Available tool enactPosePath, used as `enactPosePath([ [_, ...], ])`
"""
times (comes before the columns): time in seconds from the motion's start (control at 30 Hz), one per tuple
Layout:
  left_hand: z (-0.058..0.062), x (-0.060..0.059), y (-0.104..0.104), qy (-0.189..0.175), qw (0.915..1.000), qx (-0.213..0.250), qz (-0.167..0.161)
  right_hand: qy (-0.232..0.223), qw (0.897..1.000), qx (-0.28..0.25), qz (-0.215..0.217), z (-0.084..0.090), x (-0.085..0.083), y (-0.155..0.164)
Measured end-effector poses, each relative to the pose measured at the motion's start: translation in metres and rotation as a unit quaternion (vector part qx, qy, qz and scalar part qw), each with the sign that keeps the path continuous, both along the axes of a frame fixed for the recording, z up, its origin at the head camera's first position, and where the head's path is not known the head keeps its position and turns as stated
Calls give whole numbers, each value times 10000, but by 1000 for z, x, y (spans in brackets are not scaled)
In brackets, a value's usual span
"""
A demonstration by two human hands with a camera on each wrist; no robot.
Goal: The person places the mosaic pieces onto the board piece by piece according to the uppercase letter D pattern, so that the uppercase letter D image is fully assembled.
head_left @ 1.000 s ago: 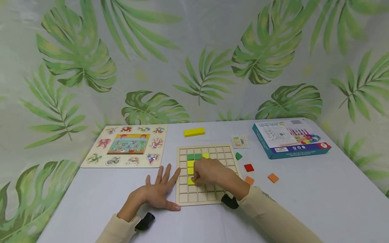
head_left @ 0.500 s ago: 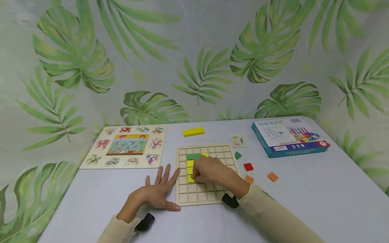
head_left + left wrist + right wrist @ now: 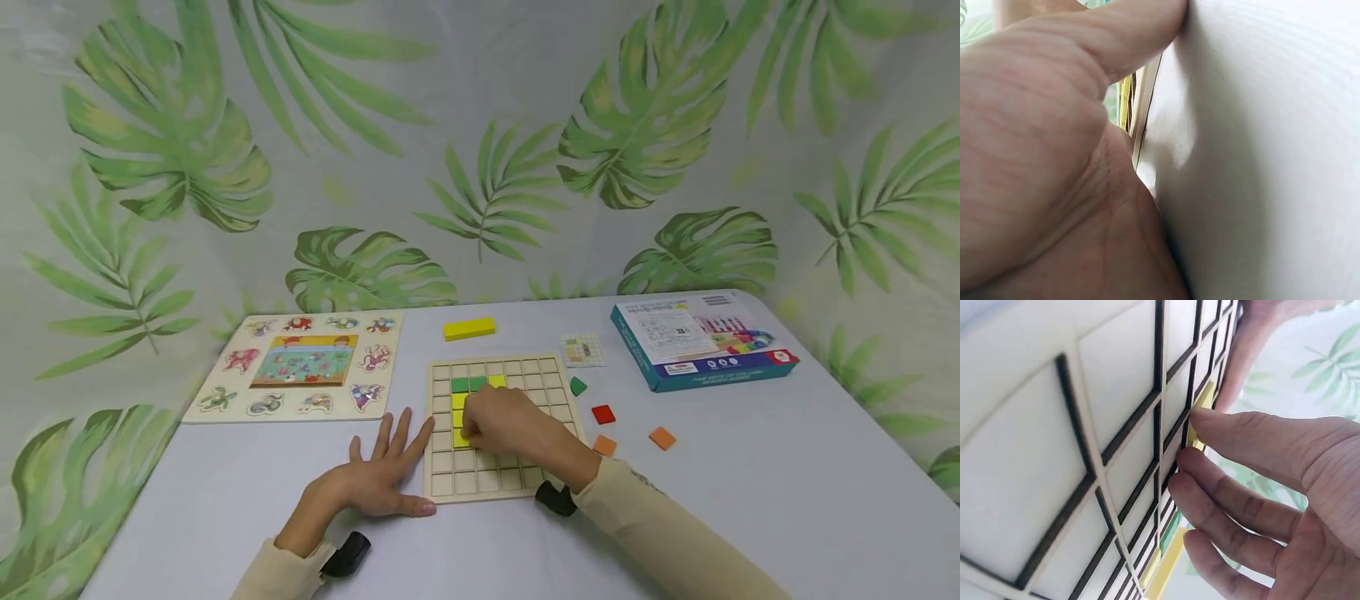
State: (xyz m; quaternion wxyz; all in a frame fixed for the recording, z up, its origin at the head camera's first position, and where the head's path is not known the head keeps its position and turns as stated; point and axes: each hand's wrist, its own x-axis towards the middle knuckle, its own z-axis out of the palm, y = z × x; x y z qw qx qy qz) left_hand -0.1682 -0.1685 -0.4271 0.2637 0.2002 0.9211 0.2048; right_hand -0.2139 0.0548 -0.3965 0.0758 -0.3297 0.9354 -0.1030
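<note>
My right hand (image 3: 506,422) is over the wooden grid board (image 3: 465,483), its fingers curled. Its thumb tip lies against the lowest yellow tile (image 3: 461,438), which also shows as a yellow tile (image 3: 1206,397) in the right wrist view; the index fingertip is hidden there. Above that tile, more yellow tiles (image 3: 459,402) form a column, topped by green tiles (image 3: 468,384) and another yellow tile (image 3: 497,381). Left of the board, my left hand (image 3: 378,479) rests on the tabletop with fingers spread, one fingertip right at the board's edge.
Right of the board lie a green piece (image 3: 577,386), a red tile (image 3: 603,414) and orange tiles (image 3: 662,437). Behind are a yellow bar (image 3: 469,328), a pattern card (image 3: 582,350) and a flat box (image 3: 705,342). A sea-animal puzzle board (image 3: 300,364) occupies the back left.
The head view has shifted a little, so everything sits slightly farther left in it. Both hands keep nearly the same places on and beside the board.
</note>
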Motion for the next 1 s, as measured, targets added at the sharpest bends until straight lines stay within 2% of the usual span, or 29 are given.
enactPosePath([
  [0.13, -1, 0, -3, 44, 10000, 26, 43, 200, 9995, 209, 106, 1, 3, -1],
  [0.27, -2, 1, -6, 36, 9999, 141, 41, 115, 9996, 253, 8, 1, 7, 11],
  [0.5, 1, 4, -3, -45, 9999, 132, 32, -142, 9987, -167, -465, 0, 15, 64],
  [0.7, -4, 1, -3, -134, 9996, 267, -18, -179, 9970, -279, -700, 0, 20, 112],
  [0.83, -6, 0, -4, -101, 9995, 303, -17, -513, 9939, -316, -919, 4, 20, 134],
  [1.0, -3, 0, -2, -86, 9994, 323, -49, -1081, 9873, -356, -1105, 8, 17, 155],
])
